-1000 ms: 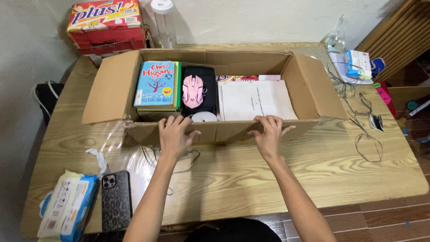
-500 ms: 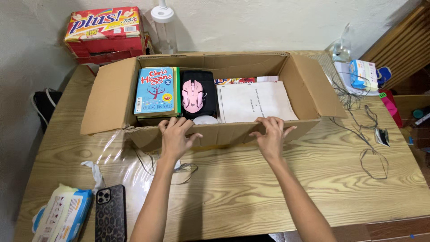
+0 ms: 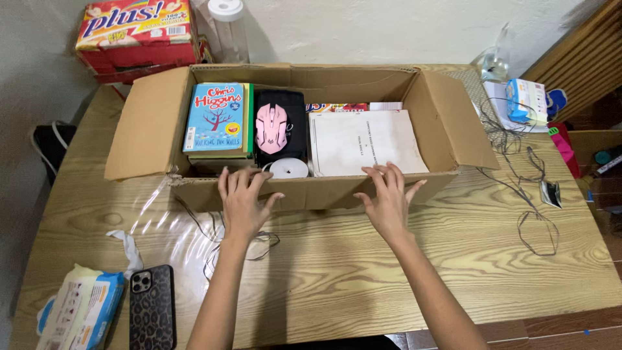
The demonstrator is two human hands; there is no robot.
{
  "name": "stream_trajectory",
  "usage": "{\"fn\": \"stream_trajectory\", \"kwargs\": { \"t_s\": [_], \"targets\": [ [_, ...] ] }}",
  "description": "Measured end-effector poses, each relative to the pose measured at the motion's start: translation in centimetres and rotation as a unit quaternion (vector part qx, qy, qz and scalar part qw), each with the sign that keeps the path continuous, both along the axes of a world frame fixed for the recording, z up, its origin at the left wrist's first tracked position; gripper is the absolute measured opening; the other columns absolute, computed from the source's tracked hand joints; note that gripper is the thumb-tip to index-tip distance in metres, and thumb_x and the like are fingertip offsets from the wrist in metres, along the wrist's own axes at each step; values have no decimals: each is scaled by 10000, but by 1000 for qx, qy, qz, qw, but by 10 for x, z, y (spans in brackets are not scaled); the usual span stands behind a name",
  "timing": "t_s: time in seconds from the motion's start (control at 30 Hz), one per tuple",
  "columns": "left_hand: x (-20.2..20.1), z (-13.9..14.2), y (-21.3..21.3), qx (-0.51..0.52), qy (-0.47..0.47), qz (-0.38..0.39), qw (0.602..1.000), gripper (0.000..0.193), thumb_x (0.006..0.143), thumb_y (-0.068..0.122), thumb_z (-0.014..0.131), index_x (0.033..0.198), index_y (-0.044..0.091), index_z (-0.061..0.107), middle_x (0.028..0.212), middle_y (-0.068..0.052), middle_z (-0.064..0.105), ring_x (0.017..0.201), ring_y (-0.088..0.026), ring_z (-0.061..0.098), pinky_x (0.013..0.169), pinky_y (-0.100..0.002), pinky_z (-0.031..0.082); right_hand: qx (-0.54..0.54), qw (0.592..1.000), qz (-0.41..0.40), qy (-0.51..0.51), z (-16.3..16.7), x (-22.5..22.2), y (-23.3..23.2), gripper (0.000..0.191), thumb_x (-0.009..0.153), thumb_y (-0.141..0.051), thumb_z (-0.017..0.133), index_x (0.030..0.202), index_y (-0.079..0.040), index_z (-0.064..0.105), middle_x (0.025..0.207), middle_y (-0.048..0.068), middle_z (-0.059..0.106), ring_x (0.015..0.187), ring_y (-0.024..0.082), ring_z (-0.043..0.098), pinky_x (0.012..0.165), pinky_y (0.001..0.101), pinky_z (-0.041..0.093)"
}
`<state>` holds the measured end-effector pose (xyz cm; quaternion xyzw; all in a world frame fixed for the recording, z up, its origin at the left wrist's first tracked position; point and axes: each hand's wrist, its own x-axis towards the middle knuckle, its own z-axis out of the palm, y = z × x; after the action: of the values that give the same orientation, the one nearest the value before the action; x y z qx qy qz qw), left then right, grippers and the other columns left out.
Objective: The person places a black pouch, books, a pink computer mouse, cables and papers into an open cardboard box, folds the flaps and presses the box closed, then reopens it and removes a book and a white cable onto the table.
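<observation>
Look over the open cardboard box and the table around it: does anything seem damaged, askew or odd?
Yes. The cardboard box has a torn, ragged front-left corner, where loose clear tape trails onto the table. Both hands, left hand and right hand, press its front wall.

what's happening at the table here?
A person has both hands on the near wall of an open cardboard box that sits on a wooden table. The left hand and right hand lie flat against the front flap, fingers spread. Inside are a blue book, a pink computer mouse, a white paper stack and a white roll. A phone lies at the near left.
</observation>
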<state>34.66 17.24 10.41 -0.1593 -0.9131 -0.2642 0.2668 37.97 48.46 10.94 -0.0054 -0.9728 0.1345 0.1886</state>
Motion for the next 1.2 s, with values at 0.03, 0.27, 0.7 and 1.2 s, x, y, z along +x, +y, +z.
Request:
{"fn": "stream_trajectory", "kwargs": {
  "t_s": [0.03,0.27,0.7,1.2],
  "targets": [
    [4,-2,2,8,9,11,1000,535,777,431,836,1221,172,687,1255,-84,606,1277,-315,500,1206,-569,237,9,1000,4,4,2,1,0,622,799,-265,843,1361,-249,576,1432,48,492,1457,298,340,1056,873,-22],
    [36,-42,-2,62,31,150,986,636,905,392,773,1458,167,553,1517,-202,436,1482,-404,335,1224,-601,197,16,991,92,97,-21,28,-40,730,838,-279,796,1491,-215,476,1586,136,359,1502,343,256,1203,706,-14],
    [76,-132,-55,16,-205,217,954,372,945,403,685,1201,135,643,1234,-146,592,1181,-354,518,1015,-513,387,-57,954,295,-14,-86,-9,-161,464,925,-118,667,1385,-98,608,1281,128,595,1169,301,550,974,471,442],
    [44,-170,-88,168,-278,100,941,184,827,37,718,1000,36,779,1053,-170,698,993,-380,670,871,-455,539,84,972,143,167,-29,-48,-218,689,801,-438,859,1383,-153,626,1196,93,604,1198,283,546,1153,662,168]
  ]
}}
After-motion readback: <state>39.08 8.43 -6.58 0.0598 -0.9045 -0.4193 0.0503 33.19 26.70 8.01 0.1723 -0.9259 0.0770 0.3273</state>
